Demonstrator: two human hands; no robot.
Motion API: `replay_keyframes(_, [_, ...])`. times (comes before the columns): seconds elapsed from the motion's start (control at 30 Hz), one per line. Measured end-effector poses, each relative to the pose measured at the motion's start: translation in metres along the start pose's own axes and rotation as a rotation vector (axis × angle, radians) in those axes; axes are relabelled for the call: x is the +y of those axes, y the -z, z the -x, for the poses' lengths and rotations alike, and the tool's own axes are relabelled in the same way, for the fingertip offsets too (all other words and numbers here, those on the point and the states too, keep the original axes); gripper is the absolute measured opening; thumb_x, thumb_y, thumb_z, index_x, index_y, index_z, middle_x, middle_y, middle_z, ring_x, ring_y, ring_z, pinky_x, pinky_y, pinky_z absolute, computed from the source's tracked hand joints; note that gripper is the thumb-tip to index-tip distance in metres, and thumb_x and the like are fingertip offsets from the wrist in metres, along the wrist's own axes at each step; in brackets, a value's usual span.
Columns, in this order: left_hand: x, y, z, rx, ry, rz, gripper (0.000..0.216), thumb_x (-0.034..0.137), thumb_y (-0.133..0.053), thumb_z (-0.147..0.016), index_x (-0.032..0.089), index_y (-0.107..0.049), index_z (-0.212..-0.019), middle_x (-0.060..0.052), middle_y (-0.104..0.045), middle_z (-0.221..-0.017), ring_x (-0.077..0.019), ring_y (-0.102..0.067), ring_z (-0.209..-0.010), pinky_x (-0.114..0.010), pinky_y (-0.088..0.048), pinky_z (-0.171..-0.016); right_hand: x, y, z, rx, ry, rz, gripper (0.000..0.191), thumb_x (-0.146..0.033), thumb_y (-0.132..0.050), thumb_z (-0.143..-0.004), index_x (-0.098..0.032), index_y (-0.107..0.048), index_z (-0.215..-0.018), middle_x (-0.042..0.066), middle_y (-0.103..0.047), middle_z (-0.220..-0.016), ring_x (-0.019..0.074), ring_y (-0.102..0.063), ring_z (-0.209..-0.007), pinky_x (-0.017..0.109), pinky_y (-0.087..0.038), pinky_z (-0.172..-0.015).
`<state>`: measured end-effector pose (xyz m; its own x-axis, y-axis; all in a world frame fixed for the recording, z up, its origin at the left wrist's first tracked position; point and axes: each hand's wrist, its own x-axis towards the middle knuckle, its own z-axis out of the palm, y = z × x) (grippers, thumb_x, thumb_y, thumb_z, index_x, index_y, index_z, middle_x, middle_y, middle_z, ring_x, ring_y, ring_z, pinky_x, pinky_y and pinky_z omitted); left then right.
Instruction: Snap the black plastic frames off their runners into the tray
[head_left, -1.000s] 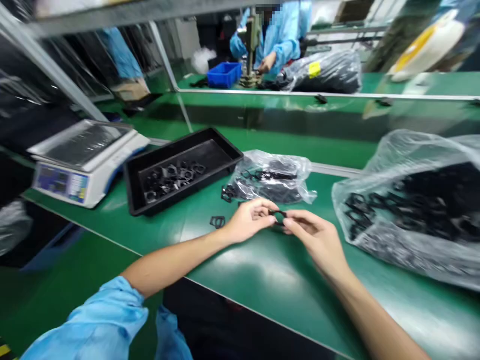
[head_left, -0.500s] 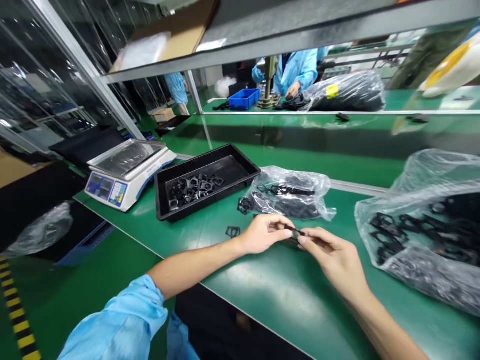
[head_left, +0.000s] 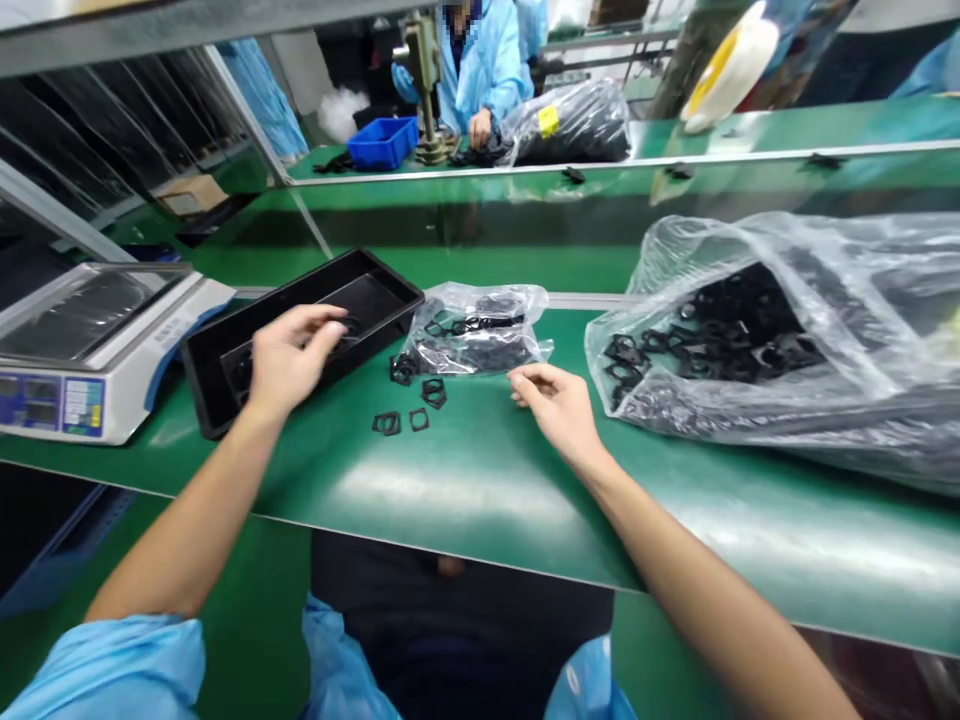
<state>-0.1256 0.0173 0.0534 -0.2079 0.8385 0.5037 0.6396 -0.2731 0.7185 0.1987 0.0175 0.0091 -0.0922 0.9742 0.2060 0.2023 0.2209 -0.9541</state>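
My left hand is over the black tray, thumb and fingers pinched at a small black plastic frame. More black parts lie in the tray, mostly hidden behind this hand. My right hand hovers above the green table in front of a small clear bag of black parts. Its thumb and index finger are pressed together; what is between them, if anything, I cannot make out. Loose black frames lie on the table between the hands, with a square one beside them.
A large clear bag of black parts lies open at the right. A white scale stands left of the tray. Beyond the divider, a co-worker's hand is by a press, a blue bin and a filled bag.
My hands were together at a black part and are now apart. The left has moved over the tray; the right stays above the table. The view has turned right.
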Motion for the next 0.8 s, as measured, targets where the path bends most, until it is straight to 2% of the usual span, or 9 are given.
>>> replay_keyframes(0.07, [-0.019, 0.032, -0.01, 0.047, -0.029, -0.256, 0.03, 0.039, -0.061, -0.09, 0.015, -0.072, -0.104, -0.001, -0.072, -0.096, -0.0145, -0.066, -0.085, -0.032, -0.055, -0.09, 0.001, -0.003, 0.003, -0.076, 0.058, 0.109, 0.019, -0.03, -0.061, -0.088, -0.017, -0.073, -0.082, 0.005, -0.072, -0.083, 0.0167, -0.066, -0.074, 0.028, -0.052, -0.068])
replay_keyframes(0.17, [-0.041, 0.063, -0.015, -0.023, -0.056, -0.523, 0.027, 0.035, -0.055, -0.093, 0.016, -0.07, -0.104, 0.001, -0.07, -0.095, -0.0166, -0.067, -0.085, -0.041, -0.056, -0.093, 0.001, -0.008, 0.009, -0.246, 0.148, 0.296, 0.015, -0.017, -0.059, -0.086, -0.018, -0.075, -0.085, 0.005, -0.072, -0.084, 0.0162, -0.064, -0.074, 0.028, -0.05, -0.069])
replay_keyframes(0.23, [-0.046, 0.069, -0.01, -0.05, -0.065, -0.588, 0.025, 0.034, -0.055, -0.091, 0.016, -0.07, -0.101, 0.0, -0.07, -0.095, -0.0205, -0.068, -0.089, -0.047, -0.055, -0.096, 0.001, -0.011, 0.011, -0.332, 0.196, 0.394, 0.016, -0.013, -0.06, -0.086, -0.018, -0.075, -0.085, 0.006, -0.071, -0.083, 0.0164, -0.064, -0.073, 0.028, -0.048, -0.07])
replay_keyframes(0.3, [-0.043, 0.063, 0.001, -0.049, -0.114, -0.594, 0.026, 0.035, -0.053, -0.092, 0.016, -0.069, -0.101, -0.004, -0.071, -0.101, -0.0248, -0.067, -0.098, -0.05, -0.052, -0.1, 0.001, -0.01, 0.012, -0.371, 0.22, 0.447, 0.016, -0.012, -0.061, -0.087, -0.018, -0.076, -0.086, 0.006, -0.071, -0.083, 0.0169, -0.064, -0.074, 0.029, -0.048, -0.071])
replay_keyframes(0.4, [-0.027, 0.034, 0.027, -0.082, -0.282, -0.504, 0.028, 0.037, -0.05, -0.095, 0.017, -0.069, -0.1, -0.008, -0.073, -0.106, -0.0258, -0.067, -0.103, -0.046, -0.051, -0.101, 0.001, -0.009, 0.015, -0.382, 0.202, 0.481, 0.017, -0.012, -0.06, -0.089, -0.017, -0.076, -0.088, 0.006, -0.071, -0.084, 0.0173, -0.064, -0.076, 0.028, -0.047, -0.072])
replay_keyframes(0.53, [-0.002, -0.03, 0.058, -0.411, -0.475, -0.282, 0.024, 0.035, -0.053, -0.097, 0.021, -0.07, -0.106, -0.009, -0.072, -0.113, -0.0247, -0.066, -0.108, -0.042, -0.051, -0.101, -0.001, -0.011, 0.019, -0.387, 0.143, 0.497, 0.015, -0.013, -0.063, -0.089, -0.017, -0.077, -0.089, 0.006, -0.072, -0.088, 0.0164, -0.066, -0.078, 0.027, -0.048, -0.076])
replay_keyframes(0.6, [0.009, -0.066, 0.064, -0.51, -0.542, -0.189, 0.025, 0.035, -0.052, -0.097, 0.021, -0.071, -0.107, -0.01, -0.072, -0.116, -0.0252, -0.066, -0.11, -0.043, -0.052, -0.101, -0.001, -0.012, 0.017, -0.374, 0.123, 0.507, 0.015, -0.014, -0.063, -0.091, -0.016, -0.077, -0.091, 0.006, -0.074, -0.089, 0.016, -0.066, -0.079, 0.026, -0.049, -0.077])
replay_keyframes(0.7, [0.022, -0.111, 0.062, -0.54, -0.59, -0.077, 0.028, 0.033, -0.048, -0.099, 0.019, -0.071, -0.108, -0.011, -0.071, -0.116, -0.0261, -0.065, -0.109, -0.044, -0.053, -0.1, -0.006, -0.009, 0.012, -0.303, 0.066, 0.598, 0.018, -0.016, -0.059, -0.094, -0.014, -0.077, -0.099, 0.007, -0.076, -0.096, 0.0157, -0.069, -0.086, 0.025, -0.05, -0.079])
replay_keyframes(0.8, [0.023, -0.13, 0.062, -0.522, -0.626, -0.03, 0.029, 0.032, -0.047, -0.099, 0.018, -0.069, -0.109, -0.012, -0.072, -0.113, -0.0267, -0.066, -0.106, -0.044, -0.053, -0.098, -0.017, 0.003, 0.006, -0.228, 0.002, 0.728, 0.024, -0.017, -0.053, -0.098, -0.013, -0.075, -0.106, 0.008, -0.077, -0.1, 0.015, -0.07, -0.089, 0.023, -0.05, -0.079])
